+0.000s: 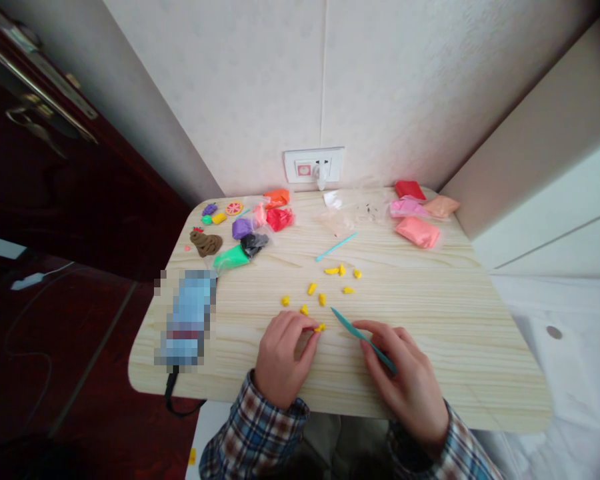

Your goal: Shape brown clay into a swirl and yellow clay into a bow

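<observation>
My left hand (283, 357) rests on the wooden table (430, 333) with its fingers curled, pinching a small yellow clay piece (320, 327) at the fingertips. My right hand (405, 383) grips a teal modelling tool (363, 339), its pointed blade aimed up-left towards that yellow piece. Several more yellow clay bits (323, 299) lie scattered just beyond both hands, near the table's middle.
A second teal tool (336, 247) lies further back. Bags of coloured clay (253, 237) and small clay figures (206, 243) sit back left; pink and red clay bags (417, 230) back right. A blurred-out object (187, 320) lies at the left edge. A wall socket (314, 165) is behind.
</observation>
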`<move>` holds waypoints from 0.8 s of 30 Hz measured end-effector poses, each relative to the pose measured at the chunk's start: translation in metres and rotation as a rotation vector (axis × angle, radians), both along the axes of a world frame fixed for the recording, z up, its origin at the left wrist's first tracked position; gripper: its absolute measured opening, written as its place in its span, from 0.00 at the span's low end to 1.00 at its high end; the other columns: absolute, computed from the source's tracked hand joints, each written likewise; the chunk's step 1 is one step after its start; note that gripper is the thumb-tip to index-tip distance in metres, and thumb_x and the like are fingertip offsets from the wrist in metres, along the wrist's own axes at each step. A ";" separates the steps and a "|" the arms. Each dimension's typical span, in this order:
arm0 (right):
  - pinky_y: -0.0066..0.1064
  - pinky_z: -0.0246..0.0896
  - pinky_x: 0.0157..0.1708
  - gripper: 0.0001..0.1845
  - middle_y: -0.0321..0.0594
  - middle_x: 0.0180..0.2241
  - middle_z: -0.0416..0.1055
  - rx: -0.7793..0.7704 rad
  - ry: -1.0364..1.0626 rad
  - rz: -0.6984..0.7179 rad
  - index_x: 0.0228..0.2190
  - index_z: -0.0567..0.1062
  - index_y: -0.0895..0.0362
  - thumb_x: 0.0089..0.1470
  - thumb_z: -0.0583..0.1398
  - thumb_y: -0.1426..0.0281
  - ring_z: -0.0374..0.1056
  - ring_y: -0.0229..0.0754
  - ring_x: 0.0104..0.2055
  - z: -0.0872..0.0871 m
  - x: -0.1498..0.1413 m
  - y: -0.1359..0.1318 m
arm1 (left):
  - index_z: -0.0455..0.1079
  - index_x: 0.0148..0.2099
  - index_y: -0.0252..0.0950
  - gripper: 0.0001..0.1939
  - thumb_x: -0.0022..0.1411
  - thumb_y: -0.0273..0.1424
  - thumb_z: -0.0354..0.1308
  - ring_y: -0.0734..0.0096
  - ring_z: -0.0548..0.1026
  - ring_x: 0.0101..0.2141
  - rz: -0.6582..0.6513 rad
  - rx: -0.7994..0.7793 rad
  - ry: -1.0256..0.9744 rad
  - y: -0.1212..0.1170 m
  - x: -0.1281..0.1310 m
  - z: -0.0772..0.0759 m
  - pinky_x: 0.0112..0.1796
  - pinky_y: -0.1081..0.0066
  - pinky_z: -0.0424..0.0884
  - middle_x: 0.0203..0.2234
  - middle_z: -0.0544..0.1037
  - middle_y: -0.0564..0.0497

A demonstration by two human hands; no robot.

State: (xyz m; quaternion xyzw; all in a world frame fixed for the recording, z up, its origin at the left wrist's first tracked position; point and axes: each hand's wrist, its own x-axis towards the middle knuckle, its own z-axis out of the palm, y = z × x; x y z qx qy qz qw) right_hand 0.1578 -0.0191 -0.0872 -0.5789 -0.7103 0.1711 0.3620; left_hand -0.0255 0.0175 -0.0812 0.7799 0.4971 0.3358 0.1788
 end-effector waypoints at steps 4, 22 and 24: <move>0.31 0.62 0.33 0.16 0.36 0.29 0.75 0.038 -0.024 0.109 0.47 0.68 0.54 0.59 0.51 0.75 0.69 0.38 0.30 0.001 -0.001 0.000 | 0.68 0.35 0.36 0.01 0.60 0.26 0.56 0.66 0.73 0.34 -0.019 -0.019 0.057 0.000 0.002 -0.002 0.37 0.65 0.71 0.29 0.76 0.50; 0.31 0.54 0.33 0.16 0.35 0.25 0.72 0.105 -0.171 0.242 0.46 0.71 0.59 0.60 0.49 0.77 0.66 0.36 0.26 0.000 -0.007 -0.004 | 0.68 0.33 0.37 0.02 0.58 0.27 0.59 0.65 0.72 0.34 0.025 -0.035 0.077 0.000 0.002 -0.005 0.37 0.65 0.70 0.29 0.75 0.50; 0.31 0.53 0.32 0.15 0.34 0.23 0.71 0.121 -0.183 0.250 0.45 0.71 0.59 0.60 0.49 0.77 0.65 0.35 0.25 0.000 -0.008 -0.003 | 0.68 0.32 0.37 0.02 0.58 0.27 0.59 0.65 0.72 0.34 0.029 -0.039 0.068 -0.001 0.002 -0.005 0.37 0.65 0.70 0.29 0.74 0.50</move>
